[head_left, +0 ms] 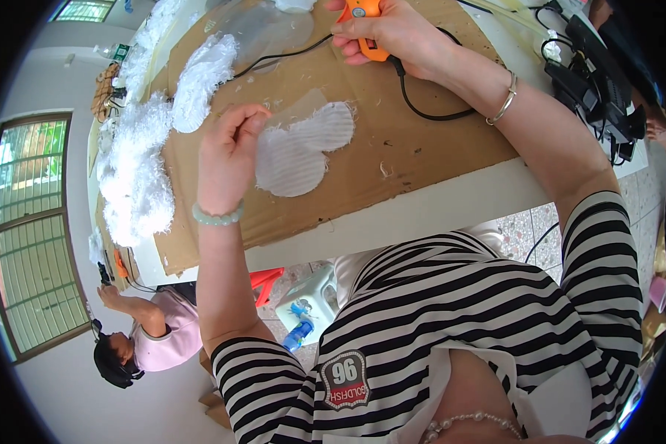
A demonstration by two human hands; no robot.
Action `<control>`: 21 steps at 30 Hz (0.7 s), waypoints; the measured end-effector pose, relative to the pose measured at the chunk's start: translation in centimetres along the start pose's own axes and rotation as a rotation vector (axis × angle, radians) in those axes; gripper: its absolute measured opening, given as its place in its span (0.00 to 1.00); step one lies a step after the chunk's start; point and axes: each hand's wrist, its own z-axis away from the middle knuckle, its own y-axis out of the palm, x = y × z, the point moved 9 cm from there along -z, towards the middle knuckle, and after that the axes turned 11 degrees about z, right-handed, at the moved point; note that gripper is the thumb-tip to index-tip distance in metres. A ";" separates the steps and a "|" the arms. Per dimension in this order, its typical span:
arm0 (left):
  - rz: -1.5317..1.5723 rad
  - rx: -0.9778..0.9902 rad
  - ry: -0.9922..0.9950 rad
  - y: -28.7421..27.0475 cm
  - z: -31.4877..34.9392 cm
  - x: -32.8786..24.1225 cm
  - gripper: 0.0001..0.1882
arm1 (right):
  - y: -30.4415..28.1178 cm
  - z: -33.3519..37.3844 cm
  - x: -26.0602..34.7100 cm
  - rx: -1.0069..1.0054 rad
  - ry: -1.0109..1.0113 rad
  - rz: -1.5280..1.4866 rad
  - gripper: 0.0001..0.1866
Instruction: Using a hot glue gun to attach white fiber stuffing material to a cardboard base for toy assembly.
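Observation:
On brown cardboard (392, 140) lies a white ribbed fabric piece (292, 166) with rounded lobes and frayed edges. A translucent sheet (307, 103) shows at its far side. My left hand (229, 155) is closed in a pinch beside the left edge of the fabric and sheet; what sits between the fingertips is hidden. Farther off to the right, my right hand (403, 37) grips an orange corded hand tool (374, 50). The tool's front end runs out of view at the top. Its black cord (414, 100) loops over the cardboard.
White fluffy fabric (137, 174) is heaped along the table's left side, with another fluffy piece (200, 81) nearer the middle. A larger translucent sheet (266, 37) lies behind. Black equipment with cables (592, 81) stands at the right. A person (159, 333) works at the left.

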 end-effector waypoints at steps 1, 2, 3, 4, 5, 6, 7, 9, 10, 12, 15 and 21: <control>0.075 -0.023 -0.092 0.4 0.4 0.3 0.05 | 0.1 0.0 0.3 0.060 -0.033 -0.017 0.14; 0.149 -0.047 -0.186 0.6 1.0 0.8 0.05 | 0.4 0.0 1.1 0.122 -0.067 -0.036 0.14; 0.149 -0.052 -0.193 0.4 1.9 0.9 0.05 | 1.3 -0.3 2.8 0.128 -0.063 -0.040 0.14; 0.390 -0.146 -0.288 -0.3 3.2 1.9 0.06 | 1.9 -0.3 2.4 0.071 0.204 -0.068 0.13; 0.633 -0.240 -0.373 -0.5 4.6 2.4 0.06 | 2.3 0.9 1.8 0.009 0.466 -0.091 0.13; 0.640 -0.232 -0.372 -0.1 5.4 1.9 0.06 | 2.5 1.6 2.0 0.001 0.469 -0.085 0.13; 0.641 -0.178 -0.331 0.6 6.0 0.9 0.06 | 3.3 2.3 2.0 0.069 0.473 -0.072 0.15; 0.641 -0.132 -0.287 1.6 6.9 -0.4 0.06 | 4.4 3.0 1.9 0.144 0.473 -0.056 0.18; 0.559 -0.052 -0.150 2.3 6.8 -1.9 0.05 | 4.8 3.3 1.6 0.172 0.492 -0.036 0.19; 0.470 0.012 -0.020 3.0 7.3 -3.4 0.06 | 6.0 3.9 1.0 0.245 0.527 -0.004 0.20; 0.347 0.105 0.056 4.1 7.2 -3.9 0.07 | 5.9 4.2 0.1 0.265 0.531 0.055 0.21; 0.314 0.140 0.052 4.2 7.5 -3.1 0.07 | 5.0 3.0 -0.5 0.270 0.439 0.166 0.22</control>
